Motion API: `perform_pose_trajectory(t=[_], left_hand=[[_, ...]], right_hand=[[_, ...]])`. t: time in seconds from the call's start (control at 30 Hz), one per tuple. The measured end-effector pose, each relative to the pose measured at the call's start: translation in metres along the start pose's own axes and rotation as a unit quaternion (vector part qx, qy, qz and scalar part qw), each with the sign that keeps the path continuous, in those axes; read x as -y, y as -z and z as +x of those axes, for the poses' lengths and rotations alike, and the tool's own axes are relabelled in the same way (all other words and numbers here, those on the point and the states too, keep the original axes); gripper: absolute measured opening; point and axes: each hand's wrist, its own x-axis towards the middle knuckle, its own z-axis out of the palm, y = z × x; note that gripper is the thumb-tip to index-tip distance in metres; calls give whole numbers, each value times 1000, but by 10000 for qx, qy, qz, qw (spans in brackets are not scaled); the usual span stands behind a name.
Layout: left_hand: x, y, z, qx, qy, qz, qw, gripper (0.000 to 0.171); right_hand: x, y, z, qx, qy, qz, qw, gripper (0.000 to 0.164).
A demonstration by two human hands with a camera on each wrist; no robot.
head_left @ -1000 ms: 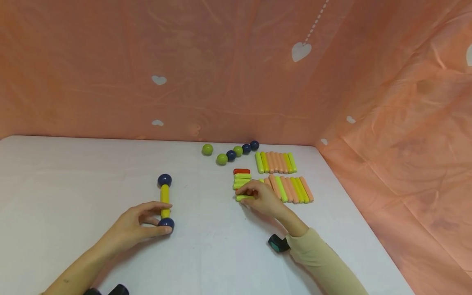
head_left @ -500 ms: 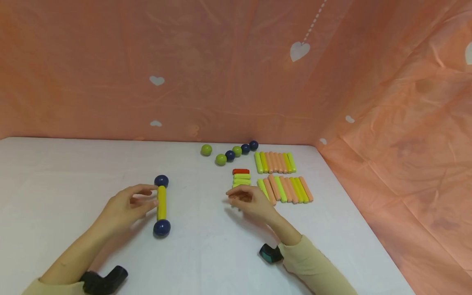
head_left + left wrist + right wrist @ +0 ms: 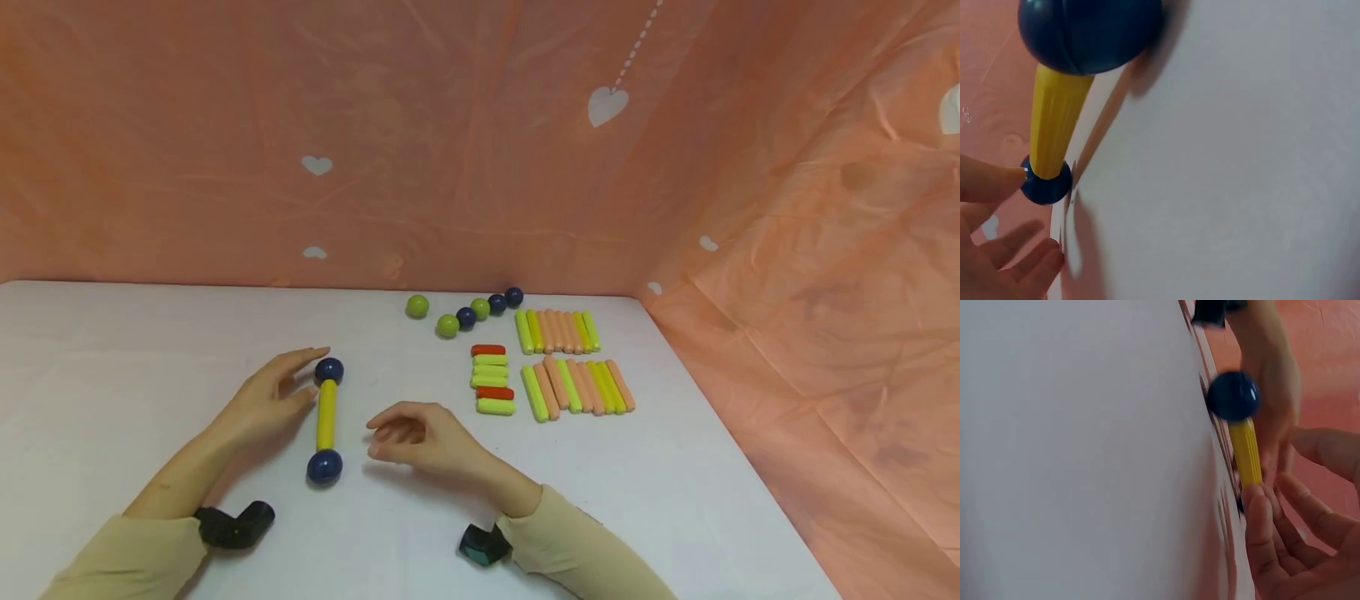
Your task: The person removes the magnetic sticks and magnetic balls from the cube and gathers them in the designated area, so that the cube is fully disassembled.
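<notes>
A yellow rod [image 3: 326, 417] lies on the table with a dark blue ball at each end. My left hand [image 3: 266, 396] reaches beside the far ball [image 3: 329, 371], fingers loosely bent. In the left wrist view the thumb overlaps that ball's edge; whether it touches I cannot tell. The near ball [image 3: 1088, 31] looms large there. My right hand [image 3: 431, 437] hovers to the right of the rod, its fingers loosely curled around nothing. From the right wrist, the fingers overlap the rod's far end, but the head view shows a gap between them.
Short red and lime sticks [image 3: 492, 372] lie stacked in a column right of centre. Two rows of longer peach, yellow and lime sticks [image 3: 577, 387] lie farther right. Green and blue balls [image 3: 466, 317] sit along the back, before an orange curtain [image 3: 450, 150].
My right hand has left the short sticks, leaving a lime one there, and moved left toward the rod. My left hand has let go of the near ball and slid up to the far one.
</notes>
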Motion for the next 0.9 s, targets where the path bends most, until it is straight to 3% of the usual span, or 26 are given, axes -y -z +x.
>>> perform_pose_trajectory(t=[0.23, 0.4, 0.57, 0.9], left_hand=[[0, -3, 5, 33, -400, -350, 9986, 45], [-4, -6, 5, 11, -86, -162, 9998, 41], [-6, -5, 2, -224, 216, 26, 9995, 34], [-4, -2, -4, -442, 184, 66, 9988, 25]], right_hand=[[8, -18, 9, 277, 365, -163, 9988, 34], [11, -22, 11, 583, 612, -448, 9954, 35], [10, -22, 10, 688, 533, -573, 9946, 32], [14, -22, 9, 825, 773, -1496, 9823, 27]])
